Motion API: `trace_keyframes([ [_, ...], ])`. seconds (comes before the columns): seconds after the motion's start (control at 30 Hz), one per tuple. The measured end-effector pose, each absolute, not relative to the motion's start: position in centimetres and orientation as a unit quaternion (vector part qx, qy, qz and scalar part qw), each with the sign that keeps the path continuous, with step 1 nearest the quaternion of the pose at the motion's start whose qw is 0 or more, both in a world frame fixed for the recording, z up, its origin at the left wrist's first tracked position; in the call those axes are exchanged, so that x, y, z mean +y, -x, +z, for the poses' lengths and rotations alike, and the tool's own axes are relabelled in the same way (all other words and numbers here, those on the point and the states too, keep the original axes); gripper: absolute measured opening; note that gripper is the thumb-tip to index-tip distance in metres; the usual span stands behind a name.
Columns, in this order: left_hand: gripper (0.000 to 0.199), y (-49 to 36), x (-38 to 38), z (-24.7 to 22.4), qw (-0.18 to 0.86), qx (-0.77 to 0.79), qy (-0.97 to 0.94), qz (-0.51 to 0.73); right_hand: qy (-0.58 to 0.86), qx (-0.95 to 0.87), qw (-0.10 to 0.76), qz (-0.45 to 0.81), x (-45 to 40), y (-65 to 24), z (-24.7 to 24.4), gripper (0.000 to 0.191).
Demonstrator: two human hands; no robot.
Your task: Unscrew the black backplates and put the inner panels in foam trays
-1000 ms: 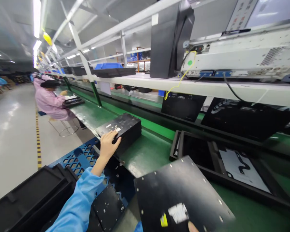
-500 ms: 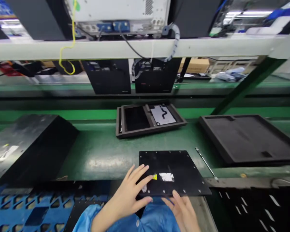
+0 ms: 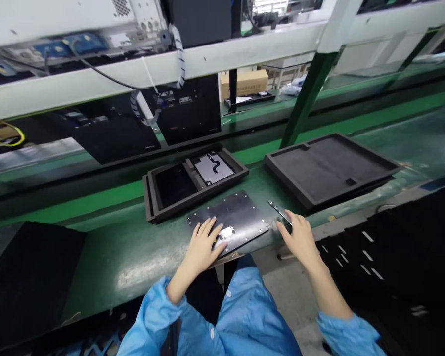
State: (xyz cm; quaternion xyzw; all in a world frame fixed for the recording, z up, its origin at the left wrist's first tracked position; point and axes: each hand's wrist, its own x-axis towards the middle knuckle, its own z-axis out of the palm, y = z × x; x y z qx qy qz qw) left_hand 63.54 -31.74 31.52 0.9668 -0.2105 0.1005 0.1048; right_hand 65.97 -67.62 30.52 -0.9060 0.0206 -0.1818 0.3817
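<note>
A flat black panel [image 3: 241, 212] with small bright dots along its edges lies on the green bench. It bears a torn white label [image 3: 227, 232] and a bit of yellow mostly under my fingers. My left hand [image 3: 202, 249] rests open on the panel's left part, fingers spread. Just off the panel's right edge is my right hand [image 3: 300, 240], thumb and index finger apart around the near end of a thin metal tool [image 3: 276, 207]. That end is partly hidden by the hand, and the tool still lies on the bench.
Behind the panel, a dark foam tray [image 3: 191, 190] holds a black screen and a grey-white sheet part. A second, shallow dark tray [image 3: 330, 168] sits to the right. A large black casing [image 3: 37, 267] stands at left. A white shelf beam [image 3: 207, 57] crosses above.
My right hand has left the panel's near edge and moved right to the metal tool. The panel now lies flatter on the bench under my left hand. The view has turned right.
</note>
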Motion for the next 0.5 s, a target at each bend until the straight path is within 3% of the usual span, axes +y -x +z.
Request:
trace_keyframes([
  [0.1,0.065,-67.9,-33.0,31.8,0.099,-0.185,-0.973,0.100,0.951,0.038,0.233,-0.199,-68.2,-68.6,28.1,0.044],
  [0.23,0.069,-72.6,-35.2,32.4,0.098,-0.162,-0.977,0.098,0.962,0.008,0.186,-0.198,-68.1,-69.5,27.3,0.035],
  [0.33,0.064,-74.2,-36.7,32.8,0.109,-0.146,-0.978,0.100,0.950,-0.027,0.250,-0.187,-69.0,-68.2,27.7,0.032],
  [0.5,0.063,-75.2,-37.7,32.6,0.105,-0.144,-0.979,0.101,0.873,0.030,0.477,-0.097,-68.8,-61.2,27.0,0.028],
])
